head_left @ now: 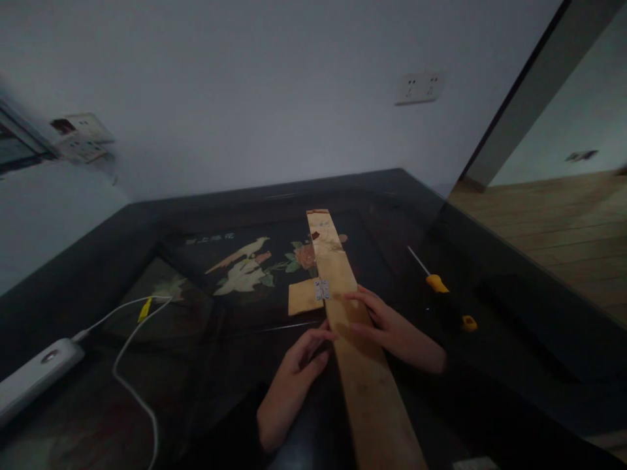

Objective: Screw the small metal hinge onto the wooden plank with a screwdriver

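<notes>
A long wooden board (337, 264) lies on the dark table, running away from me. Near its middle, a small metal hinge (322, 290) spans the joint with a short wooden piece (301, 297) on the left. My left hand (298, 375) is beside the board's left edge, its fingers loosely bent and apart, with fingertips touching the edge. From the other side my right hand (396, 329) reaches over, thumb and fingers spread on the board's top; some fingers are hidden. To the right rests a screwdriver (437, 282) with a yellow and black handle.
The dark tabletop (274, 192) has a bird and flower picture and meets the wall at the back. A white power strip (44, 372) and a white cable (130, 385) with a yellow tag (145, 309) lie at the left. Wall sockets (420, 87) are above.
</notes>
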The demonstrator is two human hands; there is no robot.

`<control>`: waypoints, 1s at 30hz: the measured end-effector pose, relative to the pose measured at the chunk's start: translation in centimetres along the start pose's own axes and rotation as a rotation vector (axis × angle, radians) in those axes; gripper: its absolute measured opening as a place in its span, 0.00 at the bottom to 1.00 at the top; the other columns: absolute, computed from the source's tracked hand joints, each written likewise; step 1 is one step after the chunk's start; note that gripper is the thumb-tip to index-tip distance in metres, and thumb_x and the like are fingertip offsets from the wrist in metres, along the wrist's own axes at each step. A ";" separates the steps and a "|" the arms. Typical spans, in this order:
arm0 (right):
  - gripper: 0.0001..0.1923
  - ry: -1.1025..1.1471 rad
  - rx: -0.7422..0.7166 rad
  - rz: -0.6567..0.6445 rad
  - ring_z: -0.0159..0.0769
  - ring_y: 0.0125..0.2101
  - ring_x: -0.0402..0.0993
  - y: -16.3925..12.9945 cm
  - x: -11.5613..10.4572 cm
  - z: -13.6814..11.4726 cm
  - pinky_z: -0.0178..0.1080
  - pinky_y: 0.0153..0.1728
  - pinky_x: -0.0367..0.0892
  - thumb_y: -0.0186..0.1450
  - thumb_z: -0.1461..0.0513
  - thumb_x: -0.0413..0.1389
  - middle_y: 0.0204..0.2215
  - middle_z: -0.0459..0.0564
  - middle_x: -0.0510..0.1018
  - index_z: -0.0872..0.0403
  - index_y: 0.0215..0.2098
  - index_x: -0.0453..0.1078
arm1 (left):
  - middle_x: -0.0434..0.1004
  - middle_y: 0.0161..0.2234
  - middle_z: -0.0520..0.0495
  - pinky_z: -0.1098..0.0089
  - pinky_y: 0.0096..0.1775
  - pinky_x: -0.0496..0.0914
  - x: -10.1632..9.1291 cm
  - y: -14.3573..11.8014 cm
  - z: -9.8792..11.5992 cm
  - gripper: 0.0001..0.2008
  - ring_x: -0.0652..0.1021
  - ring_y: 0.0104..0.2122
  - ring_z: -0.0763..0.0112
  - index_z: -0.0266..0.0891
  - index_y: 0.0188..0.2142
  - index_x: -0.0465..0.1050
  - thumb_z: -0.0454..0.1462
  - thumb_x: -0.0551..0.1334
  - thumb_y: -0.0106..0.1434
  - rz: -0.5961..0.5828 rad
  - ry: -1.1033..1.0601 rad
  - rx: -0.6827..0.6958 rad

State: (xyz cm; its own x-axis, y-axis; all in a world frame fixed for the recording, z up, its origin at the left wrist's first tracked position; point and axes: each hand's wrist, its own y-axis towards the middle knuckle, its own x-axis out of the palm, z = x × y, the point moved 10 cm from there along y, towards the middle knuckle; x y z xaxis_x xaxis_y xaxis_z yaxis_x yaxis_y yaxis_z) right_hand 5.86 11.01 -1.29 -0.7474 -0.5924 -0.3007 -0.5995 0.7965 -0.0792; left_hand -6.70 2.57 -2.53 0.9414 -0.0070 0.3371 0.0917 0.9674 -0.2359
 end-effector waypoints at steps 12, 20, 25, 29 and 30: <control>0.31 -0.053 0.069 -0.029 0.45 0.69 0.38 -0.9 0.7 0.1 0.56 0.67 0.39 0.61 0.50 0.58 0.68 0.54 0.48 0.49 0.60 0.61 | 0.72 0.57 0.42 0.57 0.61 0.59 -0.1 -0.7 0.9 0.07 0.65 0.62 0.56 0.43 0.38 0.76 0.41 0.64 0.61 -0.048 0.179 0.018; 0.24 -0.355 -0.149 0.117 0.44 0.65 0.54 -0.3 -1.3 -4.0 0.54 0.64 0.52 0.65 0.57 0.54 0.65 0.58 0.59 0.52 0.59 0.63 | 0.81 0.41 0.46 0.64 0.48 0.71 -4.7 2.5 7.5 0.09 0.80 0.43 0.63 0.42 0.43 0.74 0.37 0.56 0.67 0.178 0.872 0.439; 0.17 -0.616 -0.364 0.055 0.40 0.54 0.69 2.8 -0.2 -9.9 0.49 0.58 0.64 0.66 0.63 0.53 0.51 0.55 0.75 0.56 0.52 0.69 | 0.73 0.53 0.41 0.55 0.57 0.64 -4.3 5.6 8.3 0.14 0.72 0.54 0.61 0.40 0.52 0.67 0.36 0.55 0.67 0.131 1.032 0.647; 0.14 -0.854 -0.285 -0.011 0.43 0.50 0.70 6.2 1.1 -10.3 0.48 0.52 0.67 0.65 0.62 0.56 0.46 0.56 0.75 0.57 0.49 0.72 | 0.65 0.59 0.40 0.52 0.61 0.59 -4.2 6.3 7.1 0.24 0.65 0.60 0.58 0.42 0.58 0.61 0.41 0.61 0.64 0.036 1.090 0.602; 0.15 -0.901 -0.255 -0.047 0.44 0.50 0.69 6.8 1.6 -10.0 0.48 0.52 0.67 0.65 0.61 0.57 0.45 0.56 0.74 0.57 0.49 0.72 | 0.64 0.60 0.39 0.52 0.61 0.59 -4.4 6.3 6.8 0.27 0.65 0.61 0.57 0.42 0.59 0.60 0.42 0.63 0.63 0.021 1.089 0.573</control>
State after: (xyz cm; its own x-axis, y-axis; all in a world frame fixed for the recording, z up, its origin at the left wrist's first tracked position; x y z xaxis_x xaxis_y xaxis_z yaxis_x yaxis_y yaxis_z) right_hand -2.20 14.27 7.17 -0.2811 -0.2211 -0.9339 -0.7477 0.6605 0.0687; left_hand -12.45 10.45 0.69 0.7459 0.0687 -0.6625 0.1756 0.9392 0.2951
